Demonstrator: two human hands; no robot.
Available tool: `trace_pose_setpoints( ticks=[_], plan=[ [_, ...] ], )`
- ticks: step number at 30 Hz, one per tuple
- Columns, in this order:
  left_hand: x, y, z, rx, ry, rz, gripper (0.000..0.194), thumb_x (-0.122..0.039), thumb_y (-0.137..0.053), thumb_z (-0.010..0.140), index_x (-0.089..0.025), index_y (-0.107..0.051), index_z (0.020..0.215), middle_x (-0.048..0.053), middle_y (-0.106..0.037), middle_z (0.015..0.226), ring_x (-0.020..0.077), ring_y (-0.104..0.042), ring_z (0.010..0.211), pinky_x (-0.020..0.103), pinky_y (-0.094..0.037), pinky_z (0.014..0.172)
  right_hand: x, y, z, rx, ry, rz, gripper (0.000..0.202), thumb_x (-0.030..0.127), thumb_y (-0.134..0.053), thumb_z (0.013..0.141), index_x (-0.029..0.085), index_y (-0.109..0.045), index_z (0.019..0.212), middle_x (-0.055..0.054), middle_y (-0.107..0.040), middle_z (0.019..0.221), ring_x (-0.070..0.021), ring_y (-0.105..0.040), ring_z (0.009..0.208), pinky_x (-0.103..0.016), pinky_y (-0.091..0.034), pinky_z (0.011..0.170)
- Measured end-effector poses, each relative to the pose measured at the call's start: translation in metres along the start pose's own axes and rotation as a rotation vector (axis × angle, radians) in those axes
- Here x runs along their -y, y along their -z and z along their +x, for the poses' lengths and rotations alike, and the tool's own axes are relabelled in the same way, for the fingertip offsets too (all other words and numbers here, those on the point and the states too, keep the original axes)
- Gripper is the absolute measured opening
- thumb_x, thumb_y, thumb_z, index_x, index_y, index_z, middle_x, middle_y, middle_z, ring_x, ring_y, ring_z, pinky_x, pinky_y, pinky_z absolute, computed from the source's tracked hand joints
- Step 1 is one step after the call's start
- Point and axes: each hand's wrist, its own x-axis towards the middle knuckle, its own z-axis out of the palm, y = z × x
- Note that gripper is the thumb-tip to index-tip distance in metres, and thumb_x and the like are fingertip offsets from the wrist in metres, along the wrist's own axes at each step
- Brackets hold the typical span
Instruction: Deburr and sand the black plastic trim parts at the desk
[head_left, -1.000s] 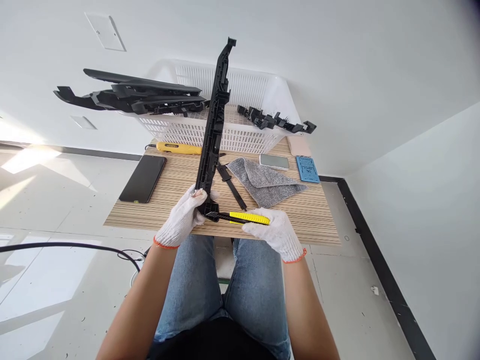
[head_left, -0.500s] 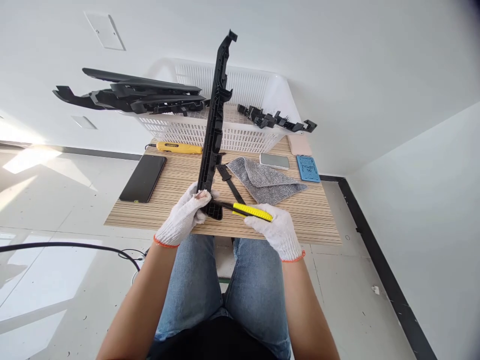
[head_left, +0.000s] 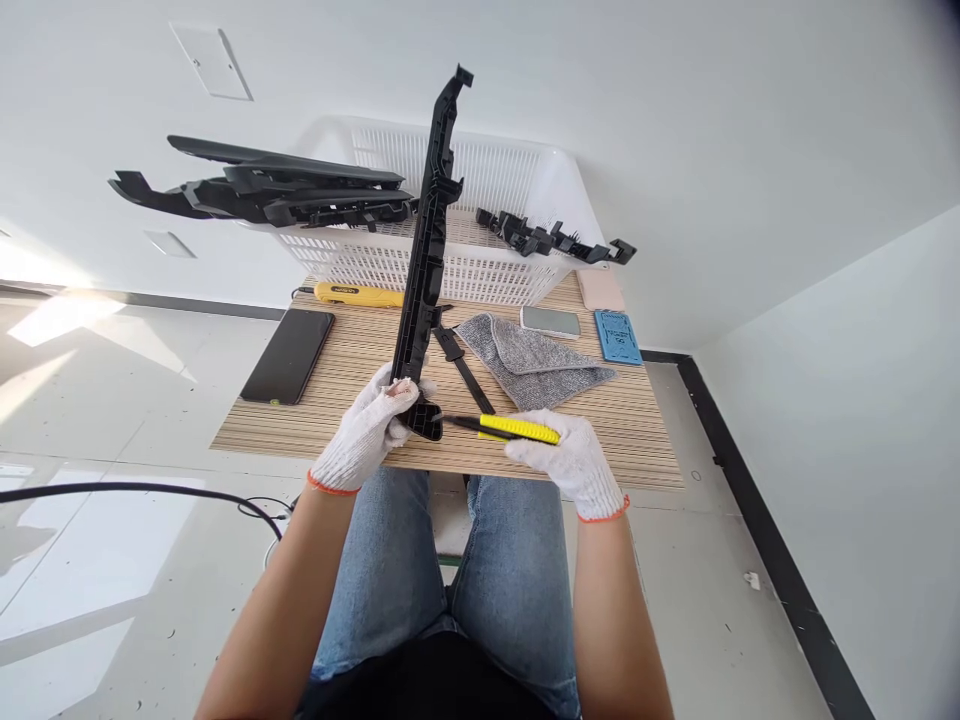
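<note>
The long black plastic part [head_left: 426, 285] is standing up at a slight slant above the near edge of the surface [head_left: 607, 435], its far end reaching up in front of the basket [head_left: 352, 262]. Its thin ribbed walls are suggesting something light and fairly stiff, probably a little slick, with small clips and tabs that are likely to snap if squeezed or levered. The left hand [head_left: 366, 430], gloved, is curling closed around the lower end, thumb on top, just above the wider foot; that is looking like a sound place to hold, though the length above is probably wanting to tip. The right hand [head_left: 564, 458], also gloved, is closing around the yellow-handled knife [head_left: 517, 429], whose dark tip is pointing at the foot; whether it is touching cannot be told. Beyond, a black strip [head_left: 471, 378] and a grey cloth [head_left: 529, 365] are lying on the surface, while more black parts [head_left: 277, 185] are resting across the basket's left side.
</note>
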Motion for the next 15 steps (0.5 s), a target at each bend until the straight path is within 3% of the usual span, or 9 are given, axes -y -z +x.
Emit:
trace_pose_setpoints(
  ticks=[5,15],
  plan=[
    [-0.0017,-0.0021,0.0001,0.012,0.001,-0.037,0.059,-0.048,-0.096,0.065,-0.021,-0.06,0.103,-0.001,-0.07,0.089,-0.0002,-0.03,0.048,0.013,-0.023,0.039,0.0,0.0021,0.0009,-0.023,-0.017,0.005,0.046,0.046,-0.091,0.062,0.018,-0.086,0.097,-0.003,-0.077,0.079,-0.0183,-0.066,0.07,-0.031,-0.055,0.066],
    [-0.0024,-0.0025,0.0001,0.029,-0.019,-0.019,0.053,-0.046,-0.093,0.069,-0.021,-0.059,0.1,-0.001,-0.069,0.087,0.0003,-0.026,0.047,0.015,-0.02,0.039,0.0024,0.0018,0.0001,-0.012,-0.016,0.031,0.045,0.044,-0.092,0.06,0.017,-0.086,0.095,-0.003,-0.075,0.075,-0.0169,-0.064,0.066,-0.03,-0.052,0.062]
  ],
)
